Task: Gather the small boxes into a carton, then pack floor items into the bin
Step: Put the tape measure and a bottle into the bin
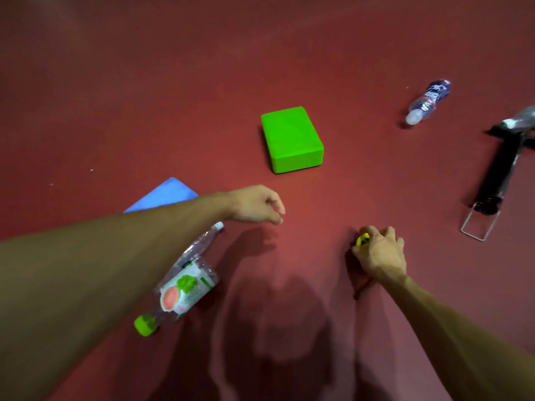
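Red floor (86, 111), items scattered. Blue pad (165, 195) at 9 o'clock. Green-capped bottle (179, 290) lies flat at 7 o'clock. Left hand (254, 205) mid-frame, fingers loosely curled, holding nothing. Green block (292, 138) at 12 o'clock. Right hand (379, 253) at 4 o'clock, fingers wrapped round yellow object (362, 240). Blue-labelled bottle (430, 101) at 2 o'clock.

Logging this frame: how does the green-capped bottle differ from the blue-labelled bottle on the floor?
Label: the green-capped bottle has a pale label with a pink fruit; the blue-labelled bottle has a dark blue wrap.
Place: the green-capped bottle lies close by, against another clear bottle; the blue-labelled bottle lies alone, far right.
Both are clear plastic and lie on their sides on the red floor.
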Action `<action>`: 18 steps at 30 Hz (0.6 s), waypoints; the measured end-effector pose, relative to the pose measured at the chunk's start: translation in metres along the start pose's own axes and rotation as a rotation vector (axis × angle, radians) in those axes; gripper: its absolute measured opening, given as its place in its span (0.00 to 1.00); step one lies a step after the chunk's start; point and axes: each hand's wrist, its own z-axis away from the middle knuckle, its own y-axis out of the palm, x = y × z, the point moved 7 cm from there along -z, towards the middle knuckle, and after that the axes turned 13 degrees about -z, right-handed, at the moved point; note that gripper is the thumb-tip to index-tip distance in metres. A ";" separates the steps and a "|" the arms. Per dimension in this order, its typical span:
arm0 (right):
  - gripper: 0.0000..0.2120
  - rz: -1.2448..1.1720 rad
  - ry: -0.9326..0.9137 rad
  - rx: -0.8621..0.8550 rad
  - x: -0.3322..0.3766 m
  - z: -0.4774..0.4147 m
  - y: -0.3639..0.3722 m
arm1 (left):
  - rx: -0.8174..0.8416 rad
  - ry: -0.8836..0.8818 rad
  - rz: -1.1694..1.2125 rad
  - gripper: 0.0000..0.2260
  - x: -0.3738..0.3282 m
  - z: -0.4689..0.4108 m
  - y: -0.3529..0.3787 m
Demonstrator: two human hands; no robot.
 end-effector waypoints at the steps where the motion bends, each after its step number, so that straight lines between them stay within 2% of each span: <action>1: 0.20 0.024 -0.030 0.041 0.004 0.002 0.003 | 0.008 -0.002 -0.048 0.12 0.004 0.004 -0.004; 4: 0.25 0.146 -0.122 0.190 0.019 0.010 0.018 | -0.051 -0.064 -0.057 0.13 0.031 0.022 -0.006; 7: 0.24 0.172 -0.151 0.203 0.031 0.029 0.035 | -0.112 -0.238 -0.080 0.19 0.076 0.052 0.021; 9: 0.25 0.188 -0.168 0.216 0.040 0.042 0.047 | -0.079 -0.404 -0.147 0.26 0.111 0.075 0.055; 12: 0.29 0.192 -0.171 0.335 0.054 0.055 0.065 | 0.008 -0.618 -0.229 0.35 0.143 0.104 0.098; 15: 0.35 0.104 -0.124 0.412 0.058 0.063 0.073 | 0.018 -0.684 -0.373 0.40 0.148 0.114 0.117; 18: 0.36 -0.108 -0.038 0.470 0.055 0.068 0.066 | -0.055 -0.663 -0.348 0.42 0.138 0.112 0.113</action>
